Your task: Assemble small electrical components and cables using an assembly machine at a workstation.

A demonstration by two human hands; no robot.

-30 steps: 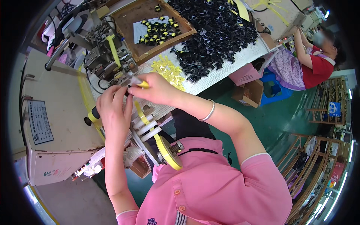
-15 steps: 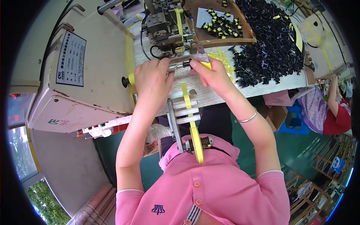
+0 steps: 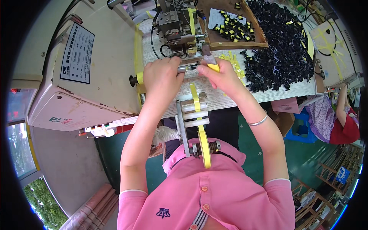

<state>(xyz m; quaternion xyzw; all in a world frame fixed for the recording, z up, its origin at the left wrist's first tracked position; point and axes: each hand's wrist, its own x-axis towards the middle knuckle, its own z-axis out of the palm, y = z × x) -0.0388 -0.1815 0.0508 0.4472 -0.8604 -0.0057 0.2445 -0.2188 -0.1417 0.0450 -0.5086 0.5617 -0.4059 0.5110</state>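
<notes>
My left hand (image 3: 161,78) is closed over a metal rod (image 3: 183,69), whose tip shows past my fingers. To the left of that hand a black knob (image 3: 133,80) sticks out beside a yellow collar. My right hand (image 3: 222,78) grips a tool (image 3: 209,60) with a dark tip and a grey and yellow body. Its thumb and finger also pinch a small black plastic part (image 3: 194,66) at the rod's tip. Whether part and rod touch, I cannot tell. Yellow tape (image 3: 196,103) runs over white rollers (image 3: 196,115) from a roll (image 3: 206,153) nearest me.
Behind my hands stands a metal machine (image 3: 176,28). A wooden tray (image 3: 239,45) holds black parts with yellow tape. A large pile of black parts (image 3: 281,50) and yellow tape scraps (image 3: 234,65) lie to the right. A cream cabinet (image 3: 103,57) borders the left. Another person (image 3: 341,119) sits far right.
The whole view has shifted a little, so the bench appears further right. Both hands keep nearly the same hold at the rod's tip.
</notes>
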